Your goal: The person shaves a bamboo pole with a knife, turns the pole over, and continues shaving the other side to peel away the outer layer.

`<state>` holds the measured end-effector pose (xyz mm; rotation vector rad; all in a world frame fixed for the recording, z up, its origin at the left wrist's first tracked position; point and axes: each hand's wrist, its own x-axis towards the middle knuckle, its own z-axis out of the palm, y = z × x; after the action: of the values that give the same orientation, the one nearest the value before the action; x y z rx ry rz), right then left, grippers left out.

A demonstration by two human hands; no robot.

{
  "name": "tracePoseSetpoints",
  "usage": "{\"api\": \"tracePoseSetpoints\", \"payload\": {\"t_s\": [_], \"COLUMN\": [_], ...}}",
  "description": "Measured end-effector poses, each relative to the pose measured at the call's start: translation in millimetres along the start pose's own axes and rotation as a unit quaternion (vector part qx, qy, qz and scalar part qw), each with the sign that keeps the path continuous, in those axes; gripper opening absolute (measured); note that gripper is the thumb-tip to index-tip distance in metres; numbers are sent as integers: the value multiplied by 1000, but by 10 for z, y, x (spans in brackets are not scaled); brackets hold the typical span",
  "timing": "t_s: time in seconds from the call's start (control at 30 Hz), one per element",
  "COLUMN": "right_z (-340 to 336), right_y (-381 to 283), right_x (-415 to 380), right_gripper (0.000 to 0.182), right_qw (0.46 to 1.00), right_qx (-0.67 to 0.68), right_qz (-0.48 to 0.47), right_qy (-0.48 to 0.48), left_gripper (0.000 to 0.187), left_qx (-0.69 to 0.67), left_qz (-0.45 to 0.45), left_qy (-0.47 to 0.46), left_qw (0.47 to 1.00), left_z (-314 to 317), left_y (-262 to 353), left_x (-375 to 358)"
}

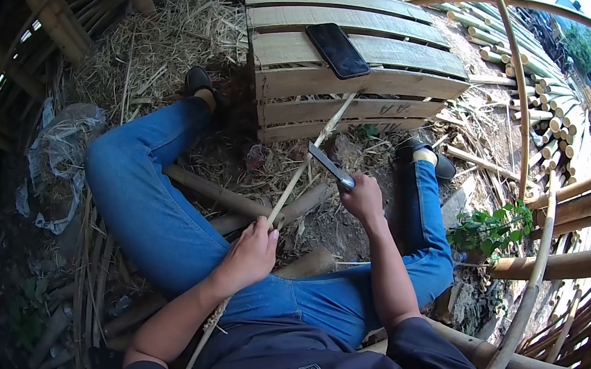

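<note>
My left hand (251, 253) is closed around a long, thin bamboo stick (294, 182), above my left thigh. The stick slants from the front of a wooden crate (289, 81), passes through my hand and runs back beside my left forearm. In my right hand (362, 197) is a knife (330, 166) with a silver blade pointing up and to the left. The blade's tip is right by the stick, partway between my left hand and the crate. Part of the knife's handle is hidden inside my fist.
A black phone (337, 50) lies on the slatted crate top. Thick bamboo pieces (218, 194) lie on the ground between my legs, among straw and shavings. Cut bamboo poles (556, 122) are stacked at the right. A bamboo rail (567, 264) and a green plant (492, 232) stand beside me.
</note>
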<state>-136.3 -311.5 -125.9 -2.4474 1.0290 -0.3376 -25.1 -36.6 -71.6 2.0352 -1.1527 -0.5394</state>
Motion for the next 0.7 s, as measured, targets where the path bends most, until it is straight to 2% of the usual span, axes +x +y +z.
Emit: {"api": "tracePoseSetpoints", "payload": {"t_s": [0.1,0.2,0.23,0.3,0.4,0.57,0.7], "right_z": [-25,-6,0,47,98,48,97], "right_y": [-125,-211,-218,-177,-156,-191,-164], "right_x": [-89,-131,-133,-124,-124,-138,-121], "right_gripper": [15,14,14,14,15,16,16], "right_qw": [998,998,998,997,996,997,998], "right_qx": [42,39,35,38,34,-6,-12], "right_qz": [-29,-40,-42,-56,-54,-59,-54], "right_qy": [-31,-33,-37,-48,-57,-45,-41], "left_gripper": [21,25,27,34,40,41,41], "left_qx": [-1,-45,-155,-364,-491,-522,-545], "left_qz": [39,-57,-148,-318,-412,-378,-366], "left_qy": [9,-57,-82,-126,-183,-223,-219], "left_qw": [999,996,973,867,745,731,722], "left_z": [-85,-79,-72,-57,-189,-241,-211], "left_y": [-13,-132,-113,-29,14,-43,-94], "left_x": [93,212,231,267,354,340,331]}}
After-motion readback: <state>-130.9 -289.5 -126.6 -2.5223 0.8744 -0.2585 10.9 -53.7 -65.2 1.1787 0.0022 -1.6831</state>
